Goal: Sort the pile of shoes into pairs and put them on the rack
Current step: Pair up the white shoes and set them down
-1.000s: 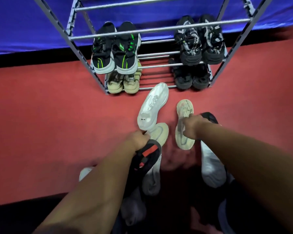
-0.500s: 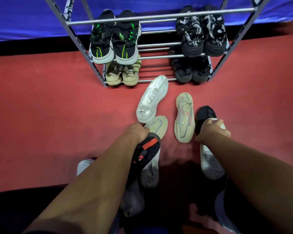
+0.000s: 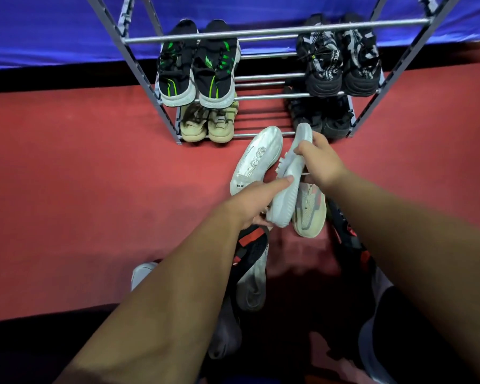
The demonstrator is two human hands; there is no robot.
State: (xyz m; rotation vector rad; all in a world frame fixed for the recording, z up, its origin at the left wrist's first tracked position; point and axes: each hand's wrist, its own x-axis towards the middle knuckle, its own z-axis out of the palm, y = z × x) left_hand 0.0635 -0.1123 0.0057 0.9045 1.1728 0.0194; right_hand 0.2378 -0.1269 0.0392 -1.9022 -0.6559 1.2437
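Left hand [image 3: 257,202] and right hand [image 3: 320,162] both grip a grey sneaker [image 3: 287,187], lifted between them. Beige shoe [image 3: 309,214] lies just under it, white shoe [image 3: 257,159] left of right hand, rack [image 3: 275,31] beyond.

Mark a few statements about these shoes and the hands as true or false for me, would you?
1. The left hand and the right hand both hold one grey shoe. True.
2. The rack has no shoes on it. False: four pairs sit on it.
3. The black-and-green pair sits above the beige pair. True.
4. The white shoe is on the rack's top shelf. False: it lies sole up on the red floor in front of the rack.
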